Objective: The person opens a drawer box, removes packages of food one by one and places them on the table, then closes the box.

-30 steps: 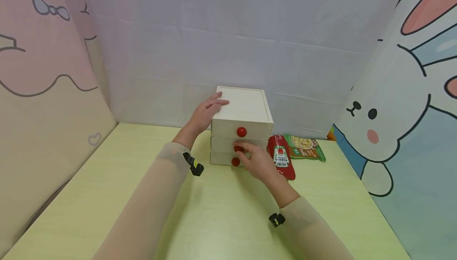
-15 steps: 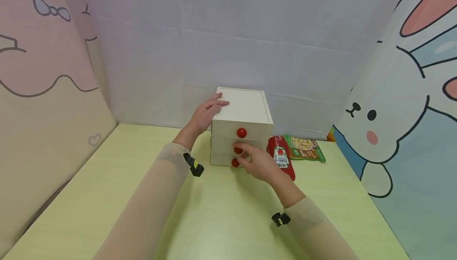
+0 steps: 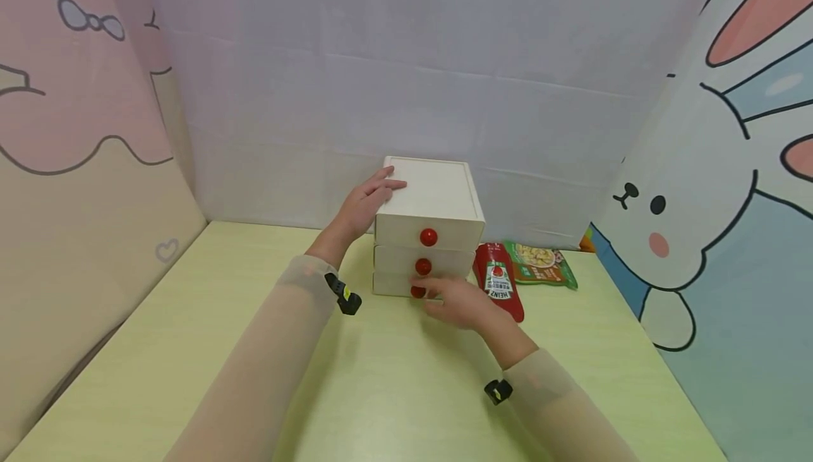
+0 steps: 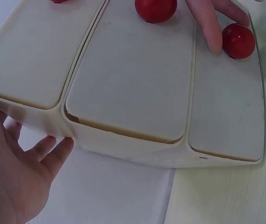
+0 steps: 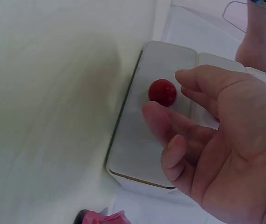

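A white cabinet [image 3: 435, 190] of three stacked drawers stands on the table, each drawer front bearing a red round knob. Spread over the cabinet's left top edge is my left hand [image 3: 362, 208], its fingertips against the side wall in the left wrist view. My right hand [image 3: 460, 301] is at the bottom drawer's knob [image 3: 417, 292]. In the right wrist view its relaxed fingers [image 5: 158, 119] lie on either side of that knob, with a gap showing. All the drawers are pushed in; the middle knob [image 3: 423, 266] and top knob [image 3: 428, 237] are untouched.
Right of the cabinet lie a red Heinz ketchup pouch [image 3: 499, 282] and a green food packet [image 3: 541, 264] on the pale table [image 3: 381, 391]. A white wall sheet [image 3: 317, 95] hangs close behind the cabinet.
My right hand has left the middle drawer's knob and moved down to the bottom one. My left hand keeps its place on the cabinet.
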A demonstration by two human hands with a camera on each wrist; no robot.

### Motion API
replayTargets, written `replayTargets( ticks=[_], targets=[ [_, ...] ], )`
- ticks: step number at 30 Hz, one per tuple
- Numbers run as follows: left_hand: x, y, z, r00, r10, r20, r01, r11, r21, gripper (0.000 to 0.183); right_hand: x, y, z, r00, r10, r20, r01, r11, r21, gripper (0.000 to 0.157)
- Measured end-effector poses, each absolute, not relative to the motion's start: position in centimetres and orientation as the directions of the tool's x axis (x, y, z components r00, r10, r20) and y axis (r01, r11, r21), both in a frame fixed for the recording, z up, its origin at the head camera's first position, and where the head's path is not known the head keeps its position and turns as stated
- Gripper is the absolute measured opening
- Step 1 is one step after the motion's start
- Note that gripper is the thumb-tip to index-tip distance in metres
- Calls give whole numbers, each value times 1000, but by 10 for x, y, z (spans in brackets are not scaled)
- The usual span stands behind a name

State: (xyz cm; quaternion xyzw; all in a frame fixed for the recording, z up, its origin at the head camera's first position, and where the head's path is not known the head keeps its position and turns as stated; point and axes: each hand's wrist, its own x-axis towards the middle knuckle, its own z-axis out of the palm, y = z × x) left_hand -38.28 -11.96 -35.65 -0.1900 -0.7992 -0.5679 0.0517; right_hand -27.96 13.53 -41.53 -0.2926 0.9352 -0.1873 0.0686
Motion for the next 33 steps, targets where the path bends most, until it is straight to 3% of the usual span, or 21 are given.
replayTargets(
  ticks=[14, 22, 33],
  targets=[
    [-382, -119, -356, -924, 242, 295, 360, 293, 886, 48, -289, 124, -435, -842, -539, 34, -492, 740, -458, 41],
    [-382, -120, -358, -924, 238, 300, 363, 289, 886, 47, -292, 119, -442, -877, -476, 69, -455, 775, -439, 31],
    [-382, -120, -357, -928, 233, 292, 355, 310, 882, 47, -291, 116, -441, -875, -470, 114, -475, 789, -390, 27]
  ],
)
